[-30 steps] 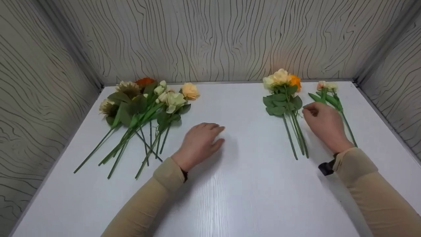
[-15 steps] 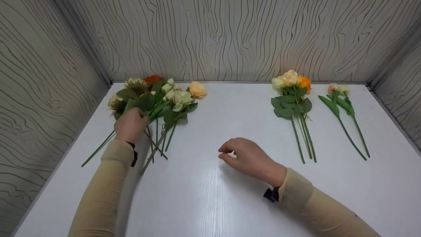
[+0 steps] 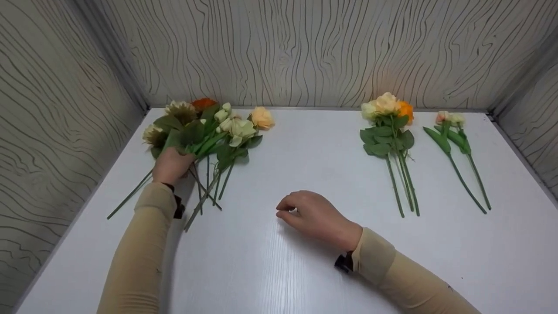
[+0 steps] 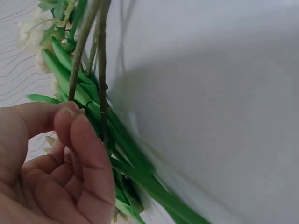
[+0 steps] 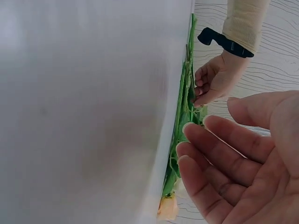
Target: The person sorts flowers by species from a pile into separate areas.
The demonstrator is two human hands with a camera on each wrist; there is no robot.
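Observation:
My left hand (image 3: pixel 171 165) is over the left pile of flowers (image 3: pixel 231 131), among the stems. In the left wrist view, the thumb and forefinger pinch a thin brownish stem (image 4: pixel 80 60); a second brown stem (image 4: pixel 102 56) runs just beside the fingertips. Thick green stems and leaves (image 4: pixel 126 140) lie behind the fingers. The pile has cream blooms, a red-orange bloom (image 3: pixel 204 104) and a peach rose (image 3: pixel 262 117). My right hand (image 3: pixel 317 214) is over the middle of the white table, fingers loosely curved and holding nothing.
On the right lie a bunch of roses (image 3: pixel 387 104) in cream, peach and orange, and two tulips (image 3: pixel 453 135) beside it. Wood-patterned walls (image 3: pixel 283 52) enclose the white table (image 3: pixel 244 261) at the back and sides.
My left hand moved left from mid-table onto the left pile, then shifted slightly there. My right hand left the tulips and came back to the middle; two tulips now lie on the right.

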